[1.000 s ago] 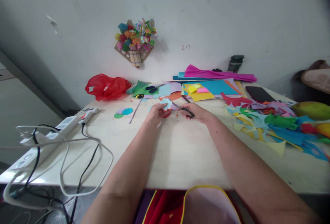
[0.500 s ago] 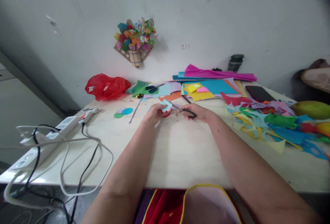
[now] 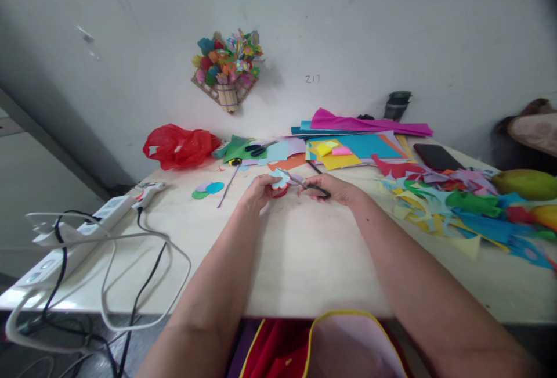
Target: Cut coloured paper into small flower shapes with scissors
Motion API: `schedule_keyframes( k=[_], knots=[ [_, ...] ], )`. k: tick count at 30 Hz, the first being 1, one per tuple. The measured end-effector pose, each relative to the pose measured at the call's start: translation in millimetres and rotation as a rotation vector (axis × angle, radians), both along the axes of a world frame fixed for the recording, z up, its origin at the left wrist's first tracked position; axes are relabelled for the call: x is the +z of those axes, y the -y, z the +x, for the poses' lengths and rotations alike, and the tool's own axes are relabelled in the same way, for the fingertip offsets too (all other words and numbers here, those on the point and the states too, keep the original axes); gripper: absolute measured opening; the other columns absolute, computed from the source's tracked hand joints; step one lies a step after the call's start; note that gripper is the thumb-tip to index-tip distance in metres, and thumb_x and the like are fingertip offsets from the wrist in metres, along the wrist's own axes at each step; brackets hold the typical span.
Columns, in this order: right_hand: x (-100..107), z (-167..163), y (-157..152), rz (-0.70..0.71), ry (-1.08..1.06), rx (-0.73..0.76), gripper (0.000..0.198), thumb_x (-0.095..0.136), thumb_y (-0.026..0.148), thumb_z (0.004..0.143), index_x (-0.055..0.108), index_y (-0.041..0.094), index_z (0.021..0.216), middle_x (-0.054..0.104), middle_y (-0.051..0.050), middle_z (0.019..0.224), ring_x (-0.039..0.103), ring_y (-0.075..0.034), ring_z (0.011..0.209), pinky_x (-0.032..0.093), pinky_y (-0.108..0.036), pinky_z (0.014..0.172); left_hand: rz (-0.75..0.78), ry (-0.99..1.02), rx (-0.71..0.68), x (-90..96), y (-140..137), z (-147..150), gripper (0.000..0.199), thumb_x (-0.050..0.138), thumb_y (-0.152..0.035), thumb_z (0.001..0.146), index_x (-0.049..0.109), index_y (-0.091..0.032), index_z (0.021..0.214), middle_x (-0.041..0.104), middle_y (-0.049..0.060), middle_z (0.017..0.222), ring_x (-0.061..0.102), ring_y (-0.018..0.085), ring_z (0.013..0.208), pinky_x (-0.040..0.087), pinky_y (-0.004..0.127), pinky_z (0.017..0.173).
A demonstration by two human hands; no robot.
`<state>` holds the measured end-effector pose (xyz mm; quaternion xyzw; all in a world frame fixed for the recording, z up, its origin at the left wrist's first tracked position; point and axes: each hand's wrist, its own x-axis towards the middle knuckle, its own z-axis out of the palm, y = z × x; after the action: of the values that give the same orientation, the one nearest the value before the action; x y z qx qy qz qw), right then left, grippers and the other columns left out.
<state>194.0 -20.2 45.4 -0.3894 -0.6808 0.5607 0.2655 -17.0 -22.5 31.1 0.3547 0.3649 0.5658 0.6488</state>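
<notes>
My left hand (image 3: 260, 191) pinches a light blue paper flower (image 3: 279, 177) with a scalloped edge, and a red paper piece (image 3: 279, 193) shows just beneath it. My right hand (image 3: 333, 189) is closed on the dark handles of a pair of scissors (image 3: 321, 191). The scissors' blades point left and reach the edge of the blue flower. Behind the blades lies a pale purple paper piece (image 3: 296, 179). To the left of my left hand rest blue, green and purple paper circles (image 3: 214, 187) beside a thin purple strip (image 3: 228, 187).
Paper scraps (image 3: 456, 209) are heaped at the right, near a phone (image 3: 437, 157). Coloured sheets (image 3: 369, 147) and a second pair of scissors (image 3: 257, 149) lie at the back. A red plastic bag (image 3: 180, 146) sits back left. White power strips (image 3: 78, 244) with loose cables occupy the left edge.
The scissors' blades have shifted slightly against the paper flower's edge. Both hands stay almost in the same place, and the rest of the table looks unchanged.
</notes>
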Motion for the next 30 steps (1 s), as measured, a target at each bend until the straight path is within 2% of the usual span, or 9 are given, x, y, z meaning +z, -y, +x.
schedule_keyframes(
  k=[5,10,20,24,30],
  knots=[
    [-3,0,-4,-0.018,-0.019,0.0,0.022,0.069,0.028,0.065,0.069,0.012,0.08,0.053,0.004,0.051,0.039,-0.007,0.043,0.026,-0.023,0.042,-0.001,0.007,0.013,0.4,0,0,0.014,0.066,-0.001,0.061,0.067,-0.008,0.073,0.063,0.003,0.062,0.057,0.01,0.052,0.053,0.022,0.056],
    [-2,-2,-2,-0.024,-0.037,-0.016,0.022,0.071,0.029,0.065,0.069,0.013,0.08,0.053,0.004,0.052,0.042,-0.008,0.044,0.027,-0.023,0.042,-0.022,0.029,0.018,1.1,0,1,0.019,0.065,-0.001,0.062,0.068,-0.008,0.079,0.066,0.004,0.066,0.059,0.011,0.053,0.054,0.024,0.058],
    [-4,-8,-1,-0.053,-0.104,-0.077,0.011,0.064,0.02,0.067,0.065,0.014,0.077,0.056,0.003,0.055,0.043,-0.007,0.043,0.031,-0.022,0.042,-0.139,0.101,0.104,0.1,-3,10,0.015,0.064,-0.001,0.068,0.064,-0.01,0.08,0.068,0.006,0.069,0.064,0.014,0.055,0.057,0.026,0.058],
    [-5,-10,-3,-0.074,-0.136,-0.088,0.012,0.064,0.024,0.067,0.065,0.014,0.074,0.051,0.004,0.051,0.043,-0.008,0.044,0.031,-0.021,0.041,-0.203,0.097,0.134,3.7,0,16,0.015,0.064,-0.002,0.07,0.063,-0.01,0.081,0.067,0.006,0.066,0.064,0.014,0.053,0.056,0.025,0.055],
    [-12,-11,-6,0.003,-0.155,-0.081,0.022,0.073,0.034,0.069,0.066,0.014,0.075,0.051,0.004,0.05,0.041,-0.007,0.044,0.03,-0.02,0.04,-0.206,0.102,0.162,5.9,3,23,0.01,0.062,-0.003,0.075,0.06,-0.01,0.081,0.066,0.004,0.064,0.064,0.013,0.052,0.056,0.023,0.054]
  ],
)
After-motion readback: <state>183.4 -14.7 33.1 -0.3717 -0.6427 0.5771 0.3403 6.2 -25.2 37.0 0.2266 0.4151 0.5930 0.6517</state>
